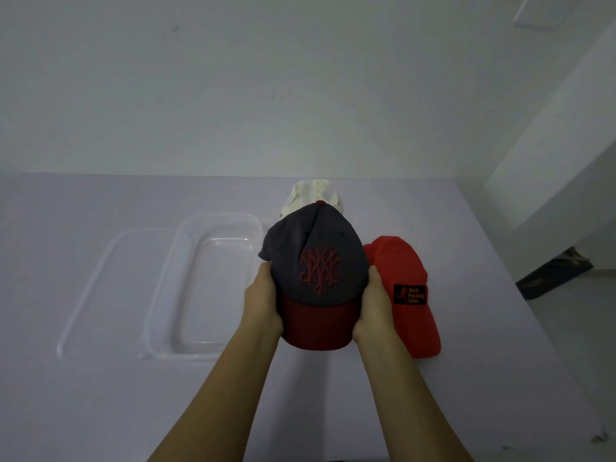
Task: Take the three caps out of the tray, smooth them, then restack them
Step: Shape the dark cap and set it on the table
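**Fingers clamped on dark cap (316, 261), one hand per side**

Head view: left hand (263, 301) and right hand (371, 305) gripped the dark cap's sides near the brim seam, thumbs on top, other fingers hidden underneath. Brim pointed toward the person, long axis running away. Lifted or resting on the table (100, 411): could not tell. Red cap (406, 295) lay just right, cream cap (313, 193) behind. Clear tray (160, 295) sat left, nearer the left hand, nothing between.
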Motion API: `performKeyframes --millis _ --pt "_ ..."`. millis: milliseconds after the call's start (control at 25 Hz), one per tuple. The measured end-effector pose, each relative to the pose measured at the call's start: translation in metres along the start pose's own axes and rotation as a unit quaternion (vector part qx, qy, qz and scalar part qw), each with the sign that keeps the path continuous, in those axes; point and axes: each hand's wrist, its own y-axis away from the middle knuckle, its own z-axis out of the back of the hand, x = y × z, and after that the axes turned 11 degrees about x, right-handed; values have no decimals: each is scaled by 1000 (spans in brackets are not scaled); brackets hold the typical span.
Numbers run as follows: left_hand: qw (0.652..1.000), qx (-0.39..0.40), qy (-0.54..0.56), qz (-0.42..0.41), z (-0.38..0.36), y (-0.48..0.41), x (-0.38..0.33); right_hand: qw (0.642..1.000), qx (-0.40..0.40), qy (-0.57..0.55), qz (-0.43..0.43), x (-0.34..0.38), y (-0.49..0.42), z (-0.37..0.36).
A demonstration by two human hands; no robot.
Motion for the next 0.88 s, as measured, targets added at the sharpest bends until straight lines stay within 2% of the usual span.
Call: performKeyframes --millis 160,280,400,560,640,720,840,880 --pt "999 12 -28 -28 -1 6 9 997 22 62 45 -5 10 -6" --pt "999 50 5 15 -4 15 11 992 39 117 -9 -5 15 -11" --pt "996 67 22 54 -4 14 9 994 35 89 -51 -8 15 -12" --pt "997 48 39 38 5 10 4 997 4 79 -13 -12 15 -14" --pt "999 45 19 12 10 9 5 994 -15 100 45 -10 17 -15" --pt "997 40 -55 -35 14 6 5 987 -18 129 91 -6 20 -15" --pt "962 -3 -187 -200 17 3 -16 969 -8 202 144 -1 21 -12" --pt "943 10 -225 -245 18 2 -27 963 -5 218 157 1 21 -11"
